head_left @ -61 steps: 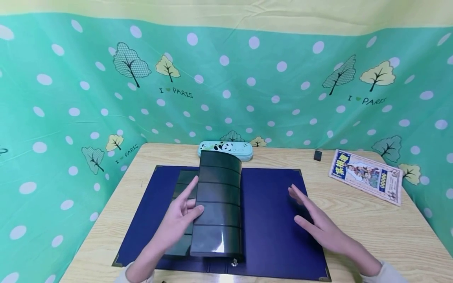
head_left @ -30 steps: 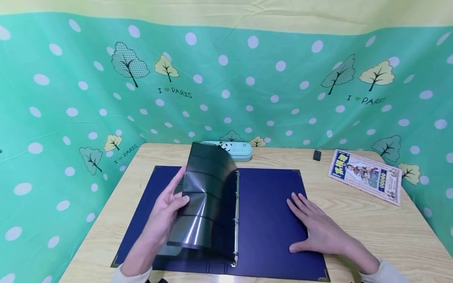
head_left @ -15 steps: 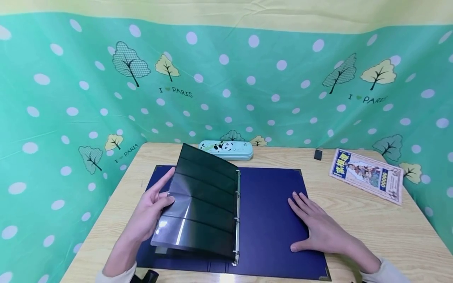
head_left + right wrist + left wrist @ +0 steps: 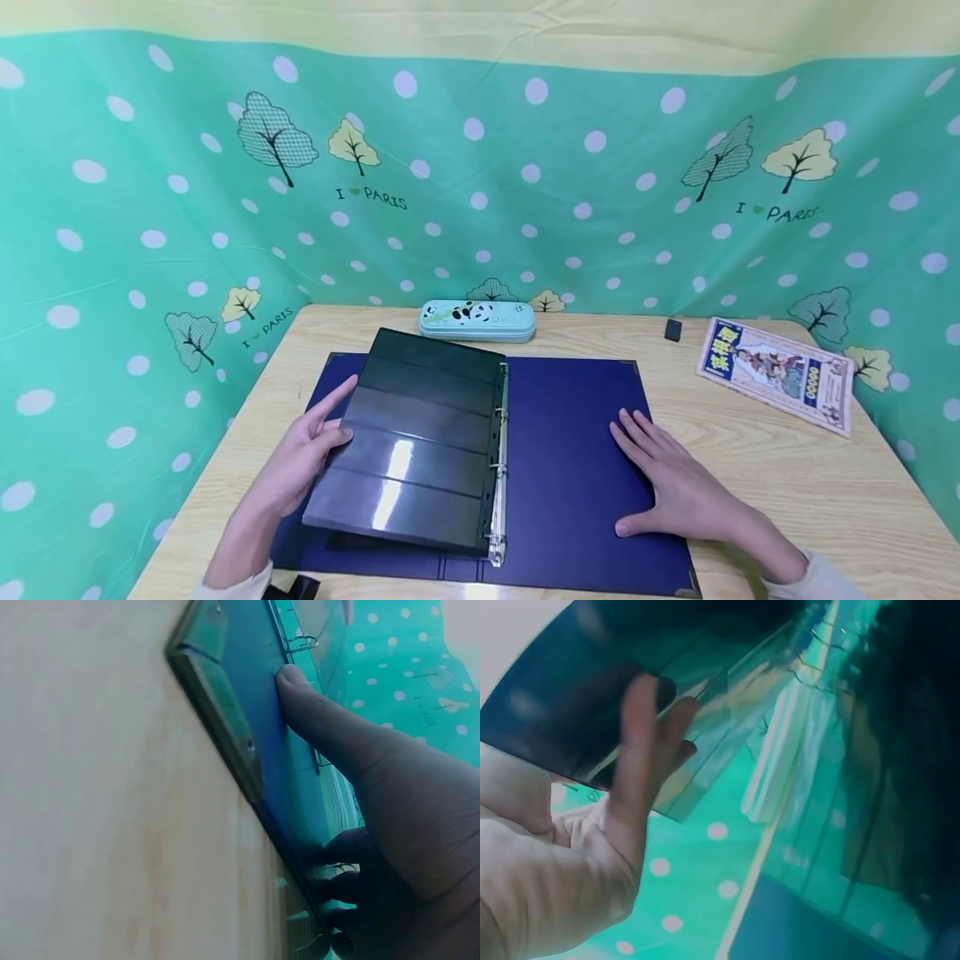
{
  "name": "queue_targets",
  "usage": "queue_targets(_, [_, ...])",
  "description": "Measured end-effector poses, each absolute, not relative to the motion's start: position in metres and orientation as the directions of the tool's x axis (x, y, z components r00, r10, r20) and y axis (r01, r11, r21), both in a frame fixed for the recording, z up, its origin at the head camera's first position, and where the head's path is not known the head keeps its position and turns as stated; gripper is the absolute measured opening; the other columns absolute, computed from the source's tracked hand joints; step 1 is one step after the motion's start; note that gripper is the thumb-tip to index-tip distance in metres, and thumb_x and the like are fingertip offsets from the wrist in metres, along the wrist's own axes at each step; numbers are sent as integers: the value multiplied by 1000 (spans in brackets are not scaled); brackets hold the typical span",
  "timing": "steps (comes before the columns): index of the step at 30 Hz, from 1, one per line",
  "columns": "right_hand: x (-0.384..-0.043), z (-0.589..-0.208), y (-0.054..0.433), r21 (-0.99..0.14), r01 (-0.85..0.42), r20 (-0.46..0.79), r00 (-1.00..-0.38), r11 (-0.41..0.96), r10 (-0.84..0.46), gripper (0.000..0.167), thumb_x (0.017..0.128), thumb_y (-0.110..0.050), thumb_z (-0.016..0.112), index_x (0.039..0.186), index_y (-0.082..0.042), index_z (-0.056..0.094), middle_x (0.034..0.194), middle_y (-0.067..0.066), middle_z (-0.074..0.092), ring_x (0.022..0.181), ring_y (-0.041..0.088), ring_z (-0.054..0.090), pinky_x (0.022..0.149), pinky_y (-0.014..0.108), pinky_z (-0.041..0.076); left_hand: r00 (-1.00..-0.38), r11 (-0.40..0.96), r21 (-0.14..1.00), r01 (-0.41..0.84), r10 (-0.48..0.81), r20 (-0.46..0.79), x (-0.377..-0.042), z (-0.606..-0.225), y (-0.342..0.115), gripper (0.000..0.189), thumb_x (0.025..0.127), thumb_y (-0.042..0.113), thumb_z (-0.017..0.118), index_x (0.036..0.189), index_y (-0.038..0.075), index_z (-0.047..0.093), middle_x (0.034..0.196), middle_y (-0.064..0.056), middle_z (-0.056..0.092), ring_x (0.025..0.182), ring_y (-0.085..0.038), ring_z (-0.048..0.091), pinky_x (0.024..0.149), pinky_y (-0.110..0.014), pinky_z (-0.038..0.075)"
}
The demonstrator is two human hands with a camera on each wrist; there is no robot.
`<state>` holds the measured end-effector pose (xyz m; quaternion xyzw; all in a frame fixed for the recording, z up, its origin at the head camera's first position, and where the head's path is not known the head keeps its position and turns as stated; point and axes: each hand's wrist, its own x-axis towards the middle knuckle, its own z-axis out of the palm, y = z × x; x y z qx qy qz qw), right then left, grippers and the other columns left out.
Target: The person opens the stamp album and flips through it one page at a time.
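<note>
A dark blue ring binder (image 4: 570, 467) lies spread on the table with its metal rings (image 4: 498, 492) along the middle. My left hand (image 4: 292, 462) pinches the outer edge of a glossy black pocket page (image 4: 405, 446), thumb on top and fingers beneath. The page slants over the binder's left half, its left edge raised above darker pages below. In the left wrist view the page (image 4: 562, 690) curves above the fingers. My right hand (image 4: 671, 479) rests on the right inside cover, fingers and thumb spread. The right wrist view shows its thumb on the blue cover (image 4: 259, 697), near a metal corner.
A light blue panda pencil case (image 4: 480, 322) stands behind the binder. Farther right lie a small black object (image 4: 673, 330) and a printed booklet (image 4: 780, 375). The wooden table (image 4: 810, 492) backs onto a green dotted curtain (image 4: 570, 183).
My left hand has carried the black page from upright near the rings over to the left and lowered it. My right hand has come down onto the right cover and stayed there.
</note>
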<state>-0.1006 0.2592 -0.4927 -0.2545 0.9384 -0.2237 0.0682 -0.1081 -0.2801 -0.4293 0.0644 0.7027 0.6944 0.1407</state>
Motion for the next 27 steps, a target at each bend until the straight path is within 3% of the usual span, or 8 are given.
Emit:
queue_targets(4, [-101,-493,259,-453,-449,-11,-861,770,-509,136,76,-88,79,173,-3,35,182,24,22,168,48,15,119,7,-16,-959,145,978,-153,217,-182,-106,-435,-282,78,110,-3,48,180,15,17,94,3,74,60,-9,63,62,-24,53])
queue_targets(7, [-101,-493,259,-453,-449,-12,-861,770,-509,136,76,-89,79,173,-3,35,182,24,22,168,49,15,119,7,-16,-965,231,957,-174,153,-212,-104,-438,-281,79,108,-3,52,179,15,23,77,5,51,54,-6,39,57,-22,38])
queue_targets(16, [-100,-493,260,-465,-433,-21,-866,772,-499,136,76,-88,79,174,-4,35,182,23,21,168,49,14,118,7,-16,-960,240,947,-213,131,-249,-98,-445,-282,79,107,-2,52,179,13,22,73,4,41,59,-9,40,65,-26,41])
queue_targets(19, [-100,-493,260,-468,-433,-20,-866,771,-499,136,76,-88,79,173,-4,35,182,24,21,168,49,15,118,7,-15,-959,284,931,-231,95,-267,-98,-446,-280,78,108,0,53,178,14,24,82,0,53,57,-11,37,69,-30,44])
queue_targets(21, [-100,-493,259,-468,-436,-17,-865,769,-501,136,76,-88,79,173,-4,36,182,24,21,168,50,15,118,7,-15,-962,333,916,-225,74,-263,-97,-447,-278,75,109,2,54,178,13,26,102,-12,70,71,-15,60,86,-39,52])
queue_targets(23, [-100,-493,259,-468,-436,-16,-865,768,-501,136,76,-88,80,173,-4,36,182,24,22,168,50,16,118,6,-15,-968,372,904,-210,52,-246,-97,-449,-276,70,112,5,56,177,11,29,130,-27,73,100,-28,74,105,-52,52])
queue_targets(26, [-100,-492,259,-471,-434,-17,-866,768,-500,136,76,-88,80,173,-4,36,182,24,22,168,50,16,118,6,-15,-982,412,898,-156,37,-187,-97,-451,-273,66,115,9,59,175,7,32,155,-33,59,151,-45,51,123,-68,35])
queue_targets(27, [-100,-492,259,-472,-432,-18,-867,768,-498,136,76,-88,80,173,-4,36,182,24,22,168,50,16,117,6,-15,-984,418,897,-143,34,-173,-97,-453,-272,65,115,10,59,174,6,33,157,-34,57,153,-47,49,124,-67,35])
